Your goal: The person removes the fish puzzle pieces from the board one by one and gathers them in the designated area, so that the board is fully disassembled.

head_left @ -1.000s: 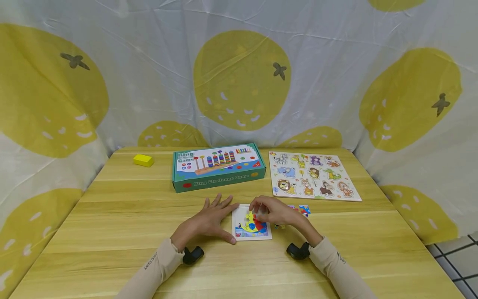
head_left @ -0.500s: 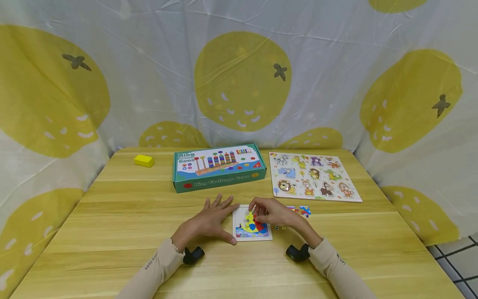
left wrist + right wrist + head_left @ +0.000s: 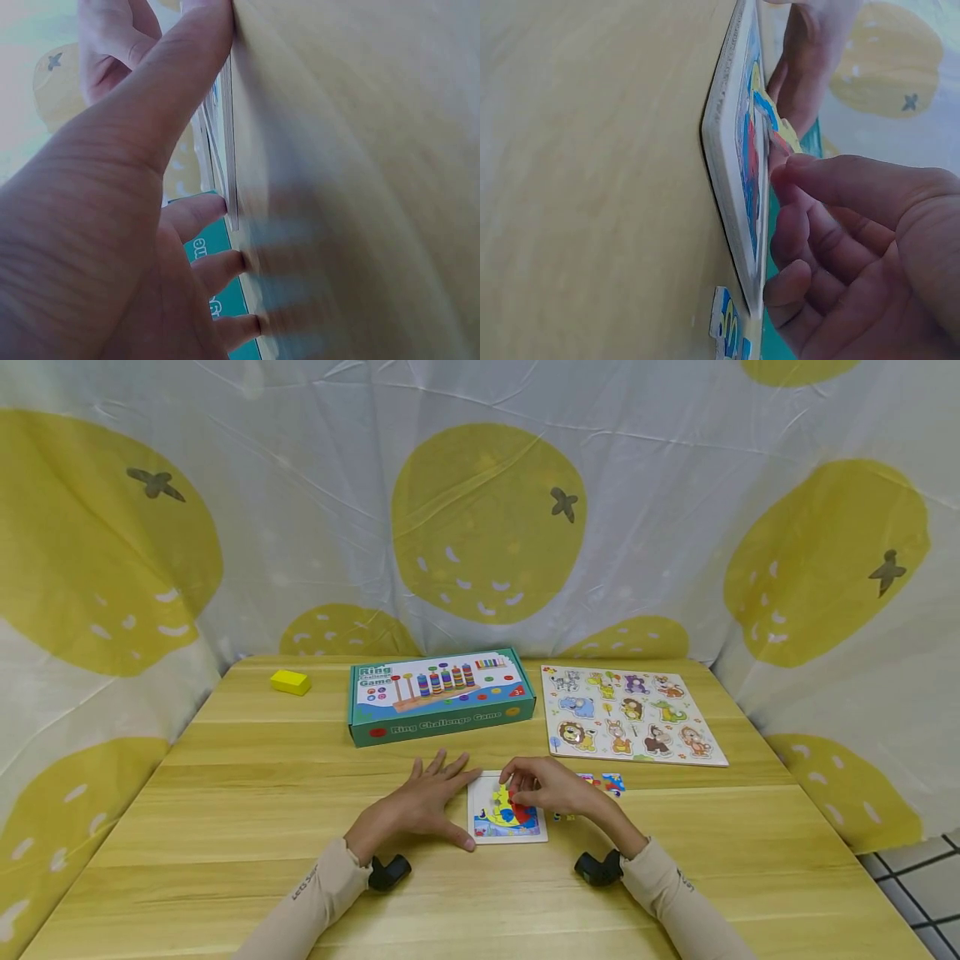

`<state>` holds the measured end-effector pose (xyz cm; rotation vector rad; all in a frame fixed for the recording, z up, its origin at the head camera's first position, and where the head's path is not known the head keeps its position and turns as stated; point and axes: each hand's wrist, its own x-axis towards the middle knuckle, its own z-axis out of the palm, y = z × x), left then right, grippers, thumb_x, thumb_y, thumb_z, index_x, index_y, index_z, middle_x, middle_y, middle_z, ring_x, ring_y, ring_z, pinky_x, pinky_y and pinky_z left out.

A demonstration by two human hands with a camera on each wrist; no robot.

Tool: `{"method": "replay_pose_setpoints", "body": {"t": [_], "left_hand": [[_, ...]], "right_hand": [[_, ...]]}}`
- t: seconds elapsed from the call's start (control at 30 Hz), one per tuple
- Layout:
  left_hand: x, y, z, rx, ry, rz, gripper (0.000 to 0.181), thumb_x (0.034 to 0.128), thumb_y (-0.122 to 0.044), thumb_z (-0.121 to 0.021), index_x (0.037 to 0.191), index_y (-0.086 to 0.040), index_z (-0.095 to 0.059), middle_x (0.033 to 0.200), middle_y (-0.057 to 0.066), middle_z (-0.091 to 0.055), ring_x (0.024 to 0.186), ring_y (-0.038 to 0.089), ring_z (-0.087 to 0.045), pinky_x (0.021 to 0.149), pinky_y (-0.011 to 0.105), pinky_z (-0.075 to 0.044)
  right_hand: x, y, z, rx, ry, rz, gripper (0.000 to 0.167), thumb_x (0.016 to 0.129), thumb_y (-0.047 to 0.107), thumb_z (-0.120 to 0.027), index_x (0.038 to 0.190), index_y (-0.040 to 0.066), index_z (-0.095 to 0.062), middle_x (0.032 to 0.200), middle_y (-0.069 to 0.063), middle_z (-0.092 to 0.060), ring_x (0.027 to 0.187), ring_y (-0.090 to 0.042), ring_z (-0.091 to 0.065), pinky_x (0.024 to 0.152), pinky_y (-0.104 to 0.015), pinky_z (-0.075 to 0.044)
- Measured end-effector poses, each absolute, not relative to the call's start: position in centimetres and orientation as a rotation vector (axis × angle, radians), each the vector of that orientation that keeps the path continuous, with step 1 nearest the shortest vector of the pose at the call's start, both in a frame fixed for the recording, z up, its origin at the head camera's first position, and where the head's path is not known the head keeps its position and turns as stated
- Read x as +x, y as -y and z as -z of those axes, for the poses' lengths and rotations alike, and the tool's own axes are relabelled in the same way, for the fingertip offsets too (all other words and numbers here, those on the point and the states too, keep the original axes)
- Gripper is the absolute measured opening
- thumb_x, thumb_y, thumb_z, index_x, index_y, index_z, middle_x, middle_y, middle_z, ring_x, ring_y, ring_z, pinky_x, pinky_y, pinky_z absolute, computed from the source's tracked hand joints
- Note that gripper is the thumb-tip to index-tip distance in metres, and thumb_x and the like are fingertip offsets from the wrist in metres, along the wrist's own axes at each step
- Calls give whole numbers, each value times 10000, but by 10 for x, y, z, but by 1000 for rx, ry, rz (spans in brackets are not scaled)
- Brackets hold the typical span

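A small jigsaw puzzle board (image 3: 507, 840) with a pale frame lies on the table and carries a yellow, red and blue picture. My left hand (image 3: 423, 802) is spread flat beside it, thumb and index fingertip touching the frame's left side. Over the board's upper right part, my right hand (image 3: 551, 783) pinches a jigsaw piece (image 3: 788, 133) between thumb and index finger. This piece, yellow, blue and red, stands tilted up from the board in the right wrist view. Several loose jigsaw pieces (image 3: 612, 782) lie right of the board, partly hidden behind the right hand.
Behind the hands stands a green Ring Challenge Game box (image 3: 442, 697). An animal puzzle board (image 3: 633, 714) lies at the back right. A yellow block (image 3: 290, 682) sits at the back left of the wooden table (image 3: 225, 777). A lemon-patterned curtain (image 3: 487, 518) hangs behind.
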<state>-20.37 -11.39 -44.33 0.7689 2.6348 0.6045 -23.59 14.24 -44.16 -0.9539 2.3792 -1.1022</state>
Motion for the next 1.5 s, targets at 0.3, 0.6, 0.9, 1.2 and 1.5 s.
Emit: {"method": "replay_pose_setpoints", "body": {"t": [0.3, 0.6, 0.9, 1.2, 1.5], "left_hand": [[-203, 114, 443, 770, -2638, -601, 1066, 657, -658, -753, 1521, -233, -293, 1610, 50, -113, 1458, 400, 35, 1102, 659, 71], [-204, 114, 444, 779, -2641, -601, 1065, 662, -662, -748, 1523, -239, -286, 1610, 51, -113, 1457, 403, 37, 1103, 661, 65], [-203, 113, 442, 777, -2645, -592, 1065, 660, -650, -758, 1521, -232, -291, 1609, 59, -117, 1456, 404, 36, 1105, 655, 70], [-203, 114, 441, 786, -2640, -603, 1057, 668, -623, -771, 1520, -216, -294, 1608, 78, -117, 1455, 411, 37, 1103, 655, 78], [-203, 115, 443, 801, -2635, -613, 1058, 671, -625, -767, 1521, -209, -293, 1609, 81, -112, 1454, 414, 40, 1101, 657, 79]], "right_hand": [[-237, -142, 444, -945, -2378, 1137, 188, 907, 106, -662, 1092, 106, -629, 857, 5, -623, 736, -128, -540, 673, -223, -460], [-237, -149, 444, -961, -2353, 1172, 198, 927, 122, -639, 1122, 95, -617, 861, -3, -645, 704, -104, -561, 632, -221, -467], [-235, -169, 444, -924, -2360, 1212, 189, 930, 138, -638, 1114, 104, -617, 854, -9, -637, 716, -110, -567, 626, -223, -470], [-230, -197, 442, -823, -2335, 1281, 202, 924, 122, -642, 1118, 76, -609, 871, -62, -629, 745, -165, -573, 608, -217, -453], [-225, -218, 442, -778, -2368, 1284, 212, 918, 122, -650, 1117, 58, -612, 870, -56, -618, 761, -147, -556, 623, -210, -453]]}}
